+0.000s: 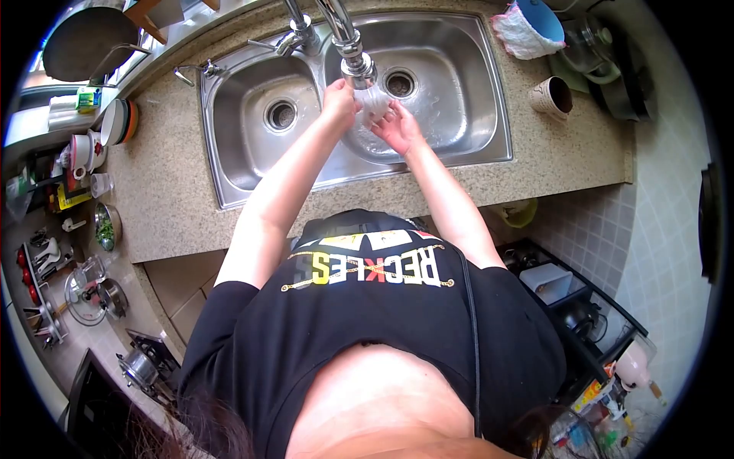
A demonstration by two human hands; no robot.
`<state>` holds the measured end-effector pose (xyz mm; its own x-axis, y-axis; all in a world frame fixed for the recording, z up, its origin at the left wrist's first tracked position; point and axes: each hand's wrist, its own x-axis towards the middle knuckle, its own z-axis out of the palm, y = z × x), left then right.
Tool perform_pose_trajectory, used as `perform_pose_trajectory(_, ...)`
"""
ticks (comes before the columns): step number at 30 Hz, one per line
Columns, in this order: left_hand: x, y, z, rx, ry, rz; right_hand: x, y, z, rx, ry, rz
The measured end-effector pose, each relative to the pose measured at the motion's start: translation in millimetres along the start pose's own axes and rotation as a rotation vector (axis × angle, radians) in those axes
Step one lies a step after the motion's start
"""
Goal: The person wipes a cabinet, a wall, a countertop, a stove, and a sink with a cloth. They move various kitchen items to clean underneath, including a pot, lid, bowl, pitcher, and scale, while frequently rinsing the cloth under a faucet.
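Observation:
Both hands are over the right basin of the steel sink, just below the head of the chrome faucet. My left hand is at the left of the faucet head with its fingers curled; what they close on is hidden. A whitish, see-through patch, like running water or a clear thing, shows between the hands. My right hand is to its right, palm turned up and fingers apart, fingertips at the edge of that patch. Water drops wet the basin around them.
The left basin lies beside my left forearm. A patterned cup and a blue container with a cloth stand on the right counter. Bowls and a metal bowl of greens are at the left. A drain hole sits behind my hands.

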<state>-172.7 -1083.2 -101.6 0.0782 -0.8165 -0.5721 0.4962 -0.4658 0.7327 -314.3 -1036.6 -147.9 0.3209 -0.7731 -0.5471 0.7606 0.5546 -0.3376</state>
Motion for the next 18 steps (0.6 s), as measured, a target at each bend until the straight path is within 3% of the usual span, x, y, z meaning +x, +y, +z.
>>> perform_pose_trajectory(1,-12,7,6,-0.054,0.027,-0.047,1,0,7,0.125,0.004,0.108)
perform_pose_trajectory(3,-7,-2,2,-0.079,-0.004,-0.054,10,5,13,-0.007,0.032,0.084)
perform_pose_trajectory(5,3,-8,-5,-0.212,0.059,-0.031,33,11,4,-0.279,-0.021,-0.106)
perform_pose_trajectory(6,9,-10,-10,-0.217,0.064,-0.027,36,12,8,-0.380,0.135,-0.227)
perform_pose_trajectory(7,12,-10,-14,-0.215,0.005,-0.046,38,14,12,-0.383,0.130,-0.220)
perform_pose_trajectory(9,15,-14,-22,-0.216,-0.048,-0.062,42,16,20,-0.791,0.176,-0.612)
perform_pose_trajectory(11,-7,-6,-10,-0.244,-0.178,-0.355,27,22,39,-0.926,0.112,-0.714)
perform_pose_trajectory(13,-2,-20,-9,-0.297,-0.118,-0.335,9,34,61,-1.171,0.181,-0.843)
perform_pose_trajectory(14,29,-53,-32,-0.335,-0.484,-0.308,-4,33,73,-1.174,0.181,-0.843)
perform_pose_trajectory(15,49,-69,-45,-0.366,-0.852,-0.270,-17,30,87,-1.295,0.047,-1.088)
perform_pose_trajectory(16,18,-32,-30,-0.402,-0.639,-0.476,-22,28,93,-1.402,-0.097,-1.331)
perform_pose_trajectory(18,24,-34,-30,-0.412,-0.599,-0.454,-22,23,92,-1.509,-0.145,-1.273)
